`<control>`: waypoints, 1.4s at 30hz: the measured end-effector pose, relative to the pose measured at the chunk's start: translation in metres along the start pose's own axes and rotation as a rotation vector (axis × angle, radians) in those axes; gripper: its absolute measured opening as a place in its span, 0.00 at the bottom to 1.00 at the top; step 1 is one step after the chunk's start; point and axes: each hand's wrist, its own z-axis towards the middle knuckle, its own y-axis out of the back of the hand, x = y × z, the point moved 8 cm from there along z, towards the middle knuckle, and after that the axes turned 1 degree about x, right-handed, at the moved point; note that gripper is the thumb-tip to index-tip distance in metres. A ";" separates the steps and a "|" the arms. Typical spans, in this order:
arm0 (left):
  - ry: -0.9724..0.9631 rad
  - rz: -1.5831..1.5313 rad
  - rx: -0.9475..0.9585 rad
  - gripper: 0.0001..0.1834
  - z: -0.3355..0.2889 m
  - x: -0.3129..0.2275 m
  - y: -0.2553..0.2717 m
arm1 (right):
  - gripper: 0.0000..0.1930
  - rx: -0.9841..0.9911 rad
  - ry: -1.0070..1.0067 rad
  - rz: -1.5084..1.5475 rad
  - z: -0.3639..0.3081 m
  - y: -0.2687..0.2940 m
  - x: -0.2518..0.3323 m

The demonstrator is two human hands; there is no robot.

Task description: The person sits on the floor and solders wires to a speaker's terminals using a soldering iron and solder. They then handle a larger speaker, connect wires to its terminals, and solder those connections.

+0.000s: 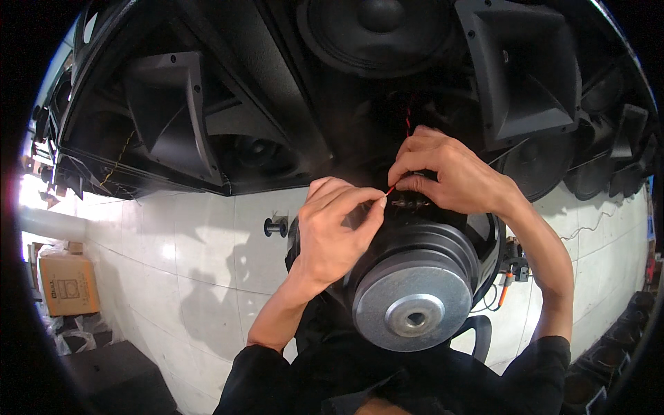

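Observation:
A thin red wire (pixel 409 114) comes down from the dark opening of the speaker cabinet (pixel 290 131) in front of me. My right hand (pixel 446 169) pinches it between thumb and forefinger. The tips of my left thumb and forefinger close on its lower end, so my left hand (pixel 335 225) nearly meets the right. Just beneath lies a loudspeaker driver (pixel 370 270), its round silver magnet (pixel 384 315) facing up toward me. Small metal terminals (pixel 410 203) show at the driver's far edge, close under the right hand.
A small spool (pixel 275 227) stands on the tiled floor (pixel 200 242) to the left. At right is an orange-handled tool (pixel 506 290), possibly a soldering iron. Black horns (pixel 526 69) and cabinets fill the far side. A cardboard box (pixel 69 285) and a black box (pixel 117 380) lie left.

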 end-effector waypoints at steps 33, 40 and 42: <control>0.165 0.187 0.256 0.04 0.005 -0.012 -0.014 | 0.05 -0.028 0.015 -0.126 -0.007 -0.009 -0.001; -0.162 0.295 0.291 0.06 0.006 -0.035 -0.017 | 0.05 -0.033 -0.017 -0.099 -0.010 -0.008 0.000; -0.244 0.337 0.309 0.06 0.007 -0.039 -0.017 | 0.05 -0.039 -0.016 -0.086 -0.010 -0.007 0.002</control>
